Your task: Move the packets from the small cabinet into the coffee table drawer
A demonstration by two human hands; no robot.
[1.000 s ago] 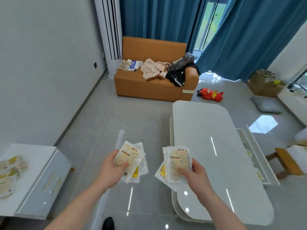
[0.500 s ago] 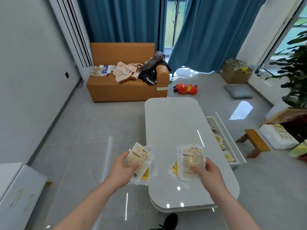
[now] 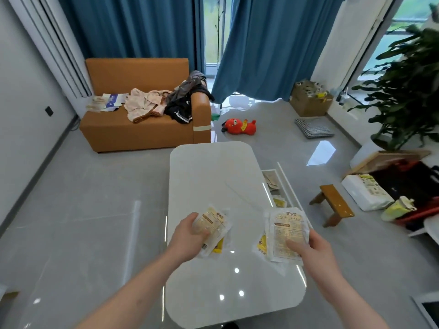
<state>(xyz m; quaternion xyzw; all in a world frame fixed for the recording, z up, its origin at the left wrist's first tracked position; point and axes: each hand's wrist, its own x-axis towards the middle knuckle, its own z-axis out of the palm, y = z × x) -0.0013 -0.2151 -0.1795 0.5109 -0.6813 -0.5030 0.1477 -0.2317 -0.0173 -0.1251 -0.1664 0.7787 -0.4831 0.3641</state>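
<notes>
My left hand (image 3: pixel 187 238) grips a small stack of pale yellow packets (image 3: pixel 213 224) over the left side of the white coffee table (image 3: pixel 213 169). My right hand (image 3: pixel 313 255) holds a second stack of packets (image 3: pixel 286 227), thumb on top, above the table's right edge. The table's drawer (image 3: pixel 283 179) stands pulled out on the right side, with several packets (image 3: pixel 270 181) lying inside. The small cabinet is out of view.
A wooden stool (image 3: pixel 333 204) stands on the floor right of the drawer. An orange sofa (image 3: pixel 142 131) with clothes sits beyond the table. A red plush toy (image 3: pixel 240 125), a checked cushion (image 3: pixel 313 128), a cardboard box (image 3: pixel 311 100) and a large plant (image 3: pixel 408 91) are further back and right.
The view has swung right and moved toward the coffee table. The small cabinet left the frame. Both hands, still holding packets, now hang over the table top near the open drawer.
</notes>
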